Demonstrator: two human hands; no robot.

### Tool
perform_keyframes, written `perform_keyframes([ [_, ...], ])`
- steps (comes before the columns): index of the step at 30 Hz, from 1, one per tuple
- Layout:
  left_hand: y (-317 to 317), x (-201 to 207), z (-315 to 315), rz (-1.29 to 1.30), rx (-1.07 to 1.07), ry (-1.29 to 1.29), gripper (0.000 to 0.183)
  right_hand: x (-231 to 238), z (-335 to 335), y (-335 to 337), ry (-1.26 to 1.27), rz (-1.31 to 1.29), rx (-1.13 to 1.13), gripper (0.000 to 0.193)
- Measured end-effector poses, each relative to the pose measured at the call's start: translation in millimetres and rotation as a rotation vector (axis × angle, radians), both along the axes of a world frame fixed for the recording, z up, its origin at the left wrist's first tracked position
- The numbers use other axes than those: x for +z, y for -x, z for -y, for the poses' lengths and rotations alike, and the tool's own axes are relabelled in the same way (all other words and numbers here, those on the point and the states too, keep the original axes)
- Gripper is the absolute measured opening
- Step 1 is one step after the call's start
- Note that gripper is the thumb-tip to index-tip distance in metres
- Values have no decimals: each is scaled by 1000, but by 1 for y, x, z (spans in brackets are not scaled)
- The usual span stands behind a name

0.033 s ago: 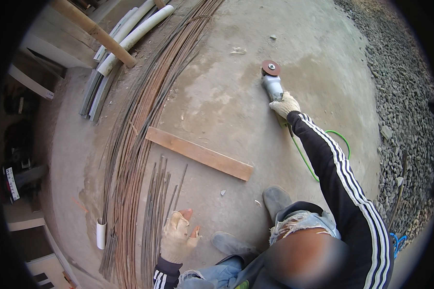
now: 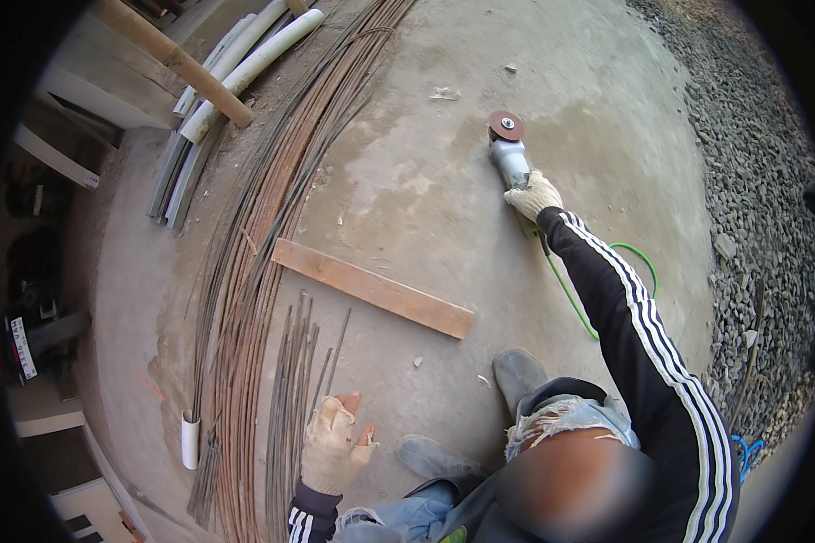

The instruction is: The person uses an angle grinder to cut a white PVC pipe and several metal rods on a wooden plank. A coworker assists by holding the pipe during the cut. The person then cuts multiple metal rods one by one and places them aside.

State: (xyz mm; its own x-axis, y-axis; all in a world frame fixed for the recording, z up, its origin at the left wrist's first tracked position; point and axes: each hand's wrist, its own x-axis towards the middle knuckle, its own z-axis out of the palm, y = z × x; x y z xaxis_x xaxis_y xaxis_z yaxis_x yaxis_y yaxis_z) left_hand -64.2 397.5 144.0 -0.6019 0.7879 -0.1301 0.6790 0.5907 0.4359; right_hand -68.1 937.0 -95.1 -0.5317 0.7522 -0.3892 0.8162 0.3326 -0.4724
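Note:
At arm's length ahead, my right hand (image 2: 535,195) in a pale work glove is closed round the body of an angle grinder (image 2: 511,163). The grinder's reddish-brown disc (image 2: 506,126) faces up at its far end, and a green cord (image 2: 563,288) trails back beside my sleeve. My left hand (image 2: 333,445), in a worn glove with bare fingertips showing, is held low with thumb and fingers apart and nothing in it. Just to its left lie short cut steel rods (image 2: 292,380). A wooden board (image 2: 371,288) rests on the concrete, its left end by the long rebar bundle.
A long bundle of rusty rebar (image 2: 272,226) runs along my left side. White pipes (image 2: 254,72) and a wooden post (image 2: 177,61) stand or lie beyond it. A short white pipe piece (image 2: 190,440) is at lower left. Grey gravel (image 2: 752,208) borders the concrete at right.

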Motion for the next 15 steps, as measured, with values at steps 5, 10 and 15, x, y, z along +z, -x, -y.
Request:
perform_keyframes([
  [5,4,-9,2,1,-12,34,63,21,15,0,-102,-62,-50,81],
  [10,35,13,-16,-216,-112,-87,89,96,28,67,-14,-522,-39,72],
  [15,103,96,-66,-567,-36,-436,88,175,93,194,1131,-1051,-91,64],
])
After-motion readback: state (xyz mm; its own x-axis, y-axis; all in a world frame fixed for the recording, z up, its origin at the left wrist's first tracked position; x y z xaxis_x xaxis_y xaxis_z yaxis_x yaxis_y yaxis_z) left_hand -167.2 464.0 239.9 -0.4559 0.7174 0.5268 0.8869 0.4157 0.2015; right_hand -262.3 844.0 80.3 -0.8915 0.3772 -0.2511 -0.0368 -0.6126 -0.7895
